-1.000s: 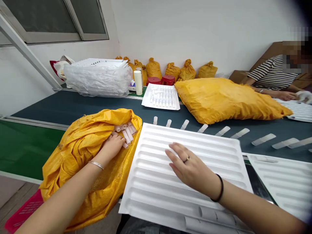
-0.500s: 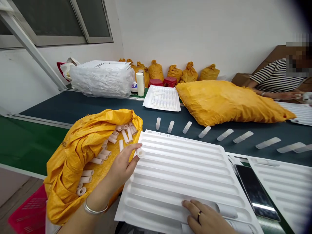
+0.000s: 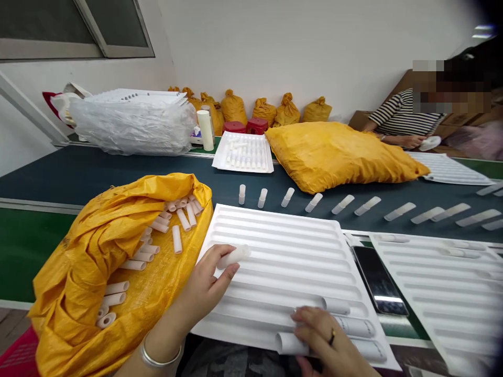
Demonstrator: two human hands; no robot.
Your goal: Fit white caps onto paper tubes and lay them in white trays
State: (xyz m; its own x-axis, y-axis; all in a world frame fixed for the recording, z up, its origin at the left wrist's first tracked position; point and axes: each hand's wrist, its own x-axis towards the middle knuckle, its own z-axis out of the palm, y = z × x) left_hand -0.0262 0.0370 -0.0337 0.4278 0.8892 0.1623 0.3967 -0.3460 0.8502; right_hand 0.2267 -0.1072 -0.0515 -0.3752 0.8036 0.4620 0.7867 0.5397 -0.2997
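Note:
My left hand (image 3: pixel 208 283) pinches a short translucent white tube (image 3: pixel 238 254) between thumb and fingers, above the left part of a white ribbed tray (image 3: pixel 271 262). At the tray's near right, my right hand (image 3: pixel 334 337) is closed around a white tube (image 3: pixel 288 343) whose open end points left. Its far part is hidden behind the hand. Beside the fingers, a printed white tube (image 3: pixel 358 326) and a plain-looking tube (image 3: pixel 337 305) lie in the tray's grooves. To the left, an open yellow woven sack (image 3: pixel 78 251) holds several loose white tubes (image 3: pixel 177 240).
Several tubes stand in a row on the dark belt (image 3: pixel 129 167) behind the tray. A full yellow sack (image 3: pixel 338 152) lies beyond them. A phone (image 3: pixel 379 280) lies between my tray and another ribbed tray (image 3: pixel 424 293). A co-worker in a striped top (image 3: pixel 408 112) sits at far right.
My left hand has brought its tube rightward over the tray, now turned sideways. My right hand now grips a tube at the near edge, and more tubes show there. The view has shifted right.

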